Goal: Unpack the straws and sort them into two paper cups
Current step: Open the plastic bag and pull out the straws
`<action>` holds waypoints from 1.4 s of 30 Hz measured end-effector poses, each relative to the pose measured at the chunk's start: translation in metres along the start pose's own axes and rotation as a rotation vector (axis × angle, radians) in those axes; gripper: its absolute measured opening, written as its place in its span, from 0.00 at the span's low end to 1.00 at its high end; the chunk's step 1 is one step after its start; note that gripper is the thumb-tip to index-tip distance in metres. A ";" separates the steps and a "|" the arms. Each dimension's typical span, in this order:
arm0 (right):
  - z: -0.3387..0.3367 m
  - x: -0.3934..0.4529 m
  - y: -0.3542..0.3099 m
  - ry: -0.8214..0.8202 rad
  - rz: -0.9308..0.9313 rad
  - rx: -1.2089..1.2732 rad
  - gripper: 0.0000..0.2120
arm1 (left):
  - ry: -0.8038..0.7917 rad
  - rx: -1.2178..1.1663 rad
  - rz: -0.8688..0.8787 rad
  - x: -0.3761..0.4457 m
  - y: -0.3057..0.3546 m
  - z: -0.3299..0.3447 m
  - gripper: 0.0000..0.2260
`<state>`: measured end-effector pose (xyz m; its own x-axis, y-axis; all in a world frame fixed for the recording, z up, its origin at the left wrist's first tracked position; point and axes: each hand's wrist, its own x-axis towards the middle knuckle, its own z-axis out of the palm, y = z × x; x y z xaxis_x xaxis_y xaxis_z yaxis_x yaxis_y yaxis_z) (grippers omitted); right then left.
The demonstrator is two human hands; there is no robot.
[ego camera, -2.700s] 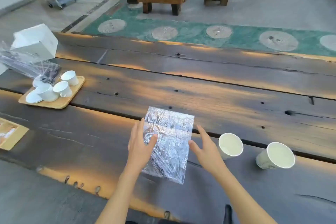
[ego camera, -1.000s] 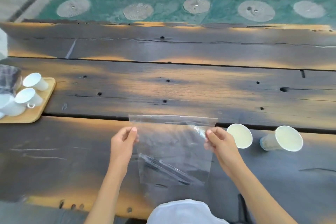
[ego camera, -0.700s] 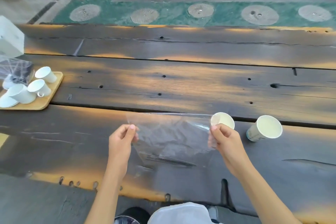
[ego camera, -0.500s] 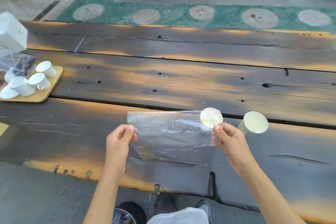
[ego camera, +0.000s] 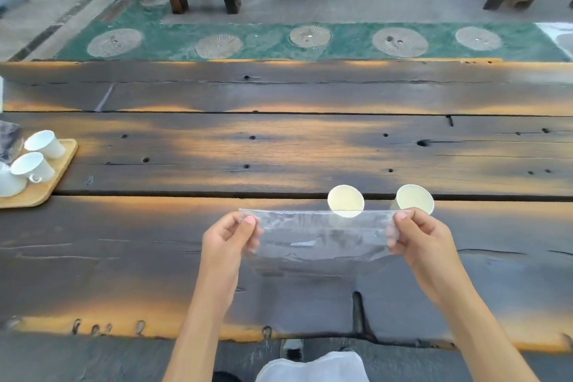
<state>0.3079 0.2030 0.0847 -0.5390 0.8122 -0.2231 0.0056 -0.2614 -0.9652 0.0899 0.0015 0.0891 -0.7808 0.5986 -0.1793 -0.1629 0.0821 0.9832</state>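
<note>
Clear plastic bag [ego camera: 322, 242] held above dark wooden table [ego camera: 279, 149], stretched flat: left hand [ego camera: 228, 237] pinching left top corner, right hand [ego camera: 418, 237] pinching right top corner. Straws inside bag indistinct. Two paper cups [ego camera: 345, 200] [ego camera: 415, 198] just beyond bag. Tray [ego camera: 59, 174] of white teacups far left of bag.

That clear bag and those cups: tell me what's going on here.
A person holds a clear plastic bag above the dark wooden table, the left hand and right hand each pinching a top corner. The bag is not yet opened. Two paper cups wait empty just beyond it. A wooden tray of white teacups sits far left.
</note>
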 end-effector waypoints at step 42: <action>0.141 -0.027 -0.022 -0.308 -0.595 -0.814 0.04 | -0.180 -0.038 0.152 -0.010 0.031 -0.010 0.09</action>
<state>0.2039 0.1132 0.1312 -0.8305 0.4975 0.2507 0.1723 0.6574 -0.7336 0.0871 -0.0101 0.1208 -0.6786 0.7343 -0.0167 -0.0763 -0.0479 0.9959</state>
